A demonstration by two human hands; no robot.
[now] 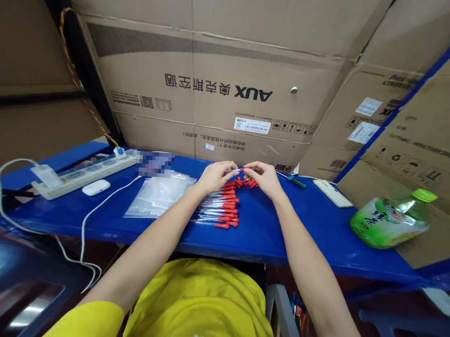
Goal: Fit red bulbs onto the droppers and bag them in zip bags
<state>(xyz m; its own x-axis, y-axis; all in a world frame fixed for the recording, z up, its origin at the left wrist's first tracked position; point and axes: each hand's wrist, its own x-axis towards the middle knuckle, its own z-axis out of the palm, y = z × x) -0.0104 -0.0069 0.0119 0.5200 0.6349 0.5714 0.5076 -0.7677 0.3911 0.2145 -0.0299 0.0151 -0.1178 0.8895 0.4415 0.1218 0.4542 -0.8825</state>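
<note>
My left hand and my right hand meet over the blue table, fingers pinched together on one thin clear dropper with a red bulb. Below the hands lies a row of several clear droppers with red bulbs, laid side by side. A small heap of loose red bulbs sits between the hands.
Clear plastic bags lie left of the droppers. A white power strip, an earbud case and white cables are at far left. A screwdriver, a white phone and a green bottle lie at right. Cardboard boxes wall the back.
</note>
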